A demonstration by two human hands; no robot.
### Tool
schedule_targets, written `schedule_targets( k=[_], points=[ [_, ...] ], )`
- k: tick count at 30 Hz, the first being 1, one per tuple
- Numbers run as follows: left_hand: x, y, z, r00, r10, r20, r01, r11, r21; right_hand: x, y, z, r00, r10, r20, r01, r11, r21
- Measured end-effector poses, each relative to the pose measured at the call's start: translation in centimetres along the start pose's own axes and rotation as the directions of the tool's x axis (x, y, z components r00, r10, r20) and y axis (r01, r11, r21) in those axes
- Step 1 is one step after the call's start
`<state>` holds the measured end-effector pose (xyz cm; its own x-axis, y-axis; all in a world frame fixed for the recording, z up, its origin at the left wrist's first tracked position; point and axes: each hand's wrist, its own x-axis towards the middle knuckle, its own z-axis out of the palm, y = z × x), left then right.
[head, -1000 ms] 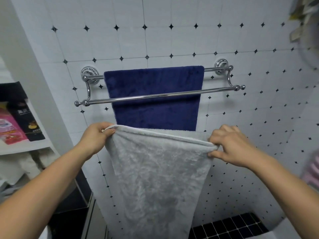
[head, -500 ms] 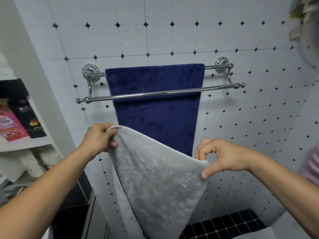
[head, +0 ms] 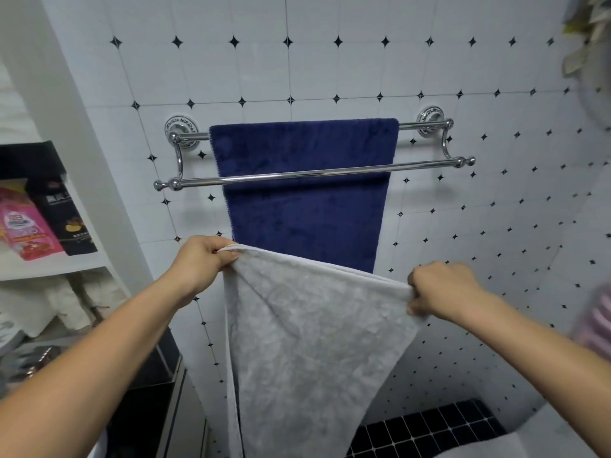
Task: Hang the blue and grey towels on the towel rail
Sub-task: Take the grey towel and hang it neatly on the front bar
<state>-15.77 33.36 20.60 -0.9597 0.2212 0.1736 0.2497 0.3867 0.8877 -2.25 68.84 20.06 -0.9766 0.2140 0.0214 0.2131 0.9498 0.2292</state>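
A plush, pale grey towel (head: 307, 342) fills the lower centre of the frame, its top hem stretched taut and sloping down to the right. The left hand (head: 201, 261) pinches its upper left corner; the right hand (head: 443, 289) grips the upper right corner. Above, a deep blue towel (head: 304, 196) drapes flat over the back bar of the chrome towel rail (head: 314, 175).

Worn on the head, facing a tiled wall (head: 330, 71) at close range. Tilted slightly down toward outstretched arms; single view only.
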Motion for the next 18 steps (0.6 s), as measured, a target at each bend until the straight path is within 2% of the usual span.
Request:
schedule_targets(
  k=[2,5,8,9,10,11,13,14,15,16,17,18],
  points=[
    [0.0,0.3,0.0,1.0,0.007,-0.016,-0.007,1.0,0.01,0.7,0.5,-0.1,0.996,0.081,-0.033,-0.08,0.996,0.04],
    [-0.3,0.5,-0.4,0.999,0.011,-0.042,-0.011,1.0,0.002,1.3,1.5,-1.1,0.989,0.114,-0.091,-0.099,0.982,0.163],
    [-0.1,0.9,-1.2,0.99,0.016,-0.138,-0.025,0.998,-0.065,1.5,2.7,-2.7,0.989,0.11,-0.098,-0.06,0.908,0.415],
    [0.1,1.0,-1.5,0.982,0.018,-0.186,-0.04,0.992,-0.119,1.5,3.1,-3.3,0.991,0.1,-0.093,-0.03,0.824,0.565],
    [0.2,1.0,-1.8,0.97,0.023,-0.243,-0.067,0.982,-0.176,1.6,3.3,-3.6,0.993,0.078,-0.094,0.013,0.691,0.722],
    [0.4,1.1,-2.0,0.951,0.029,-0.307,-0.103,0.968,-0.229,1.7,3.4,-3.7,0.992,0.059,-0.114,0.068,0.513,0.855],
    [0.0,1.2,-1.8,0.911,0.04,-0.41,-0.179,0.935,-0.307,2.0,2.9,-3.6,0.982,0.043,-0.181,0.175,0.116,0.978],
    [-0.5,1.3,-1.4,0.901,0.058,-0.43,-0.209,0.927,-0.311,2.0,2.6,-3.4,0.977,0.037,-0.212,0.213,-0.022,0.977],
    [-0.9,1.0,-1.3,0.913,0.083,-0.4,-0.208,0.937,-0.28,2.0,2.4,-3.1,0.973,0.011,-0.23,0.23,-0.076,0.97],
    [-1.3,0.6,-1.3,0.953,0.103,-0.285,-0.164,0.966,-0.2,1.7,2.3,-2.8,0.973,-0.052,-0.224,0.221,-0.055,0.974],
    [-2.1,0.3,-1.5,0.996,0.075,-0.058,-0.078,0.995,-0.056,1.3,2.3,-2.5,0.967,-0.185,-0.176,0.187,0.047,0.981],
    [-2.9,-0.1,-1.6,0.976,-0.039,0.213,0.009,0.99,0.141,0.9,2.3,-2.1,0.935,-0.346,-0.075,0.159,0.222,0.962]
  ],
)
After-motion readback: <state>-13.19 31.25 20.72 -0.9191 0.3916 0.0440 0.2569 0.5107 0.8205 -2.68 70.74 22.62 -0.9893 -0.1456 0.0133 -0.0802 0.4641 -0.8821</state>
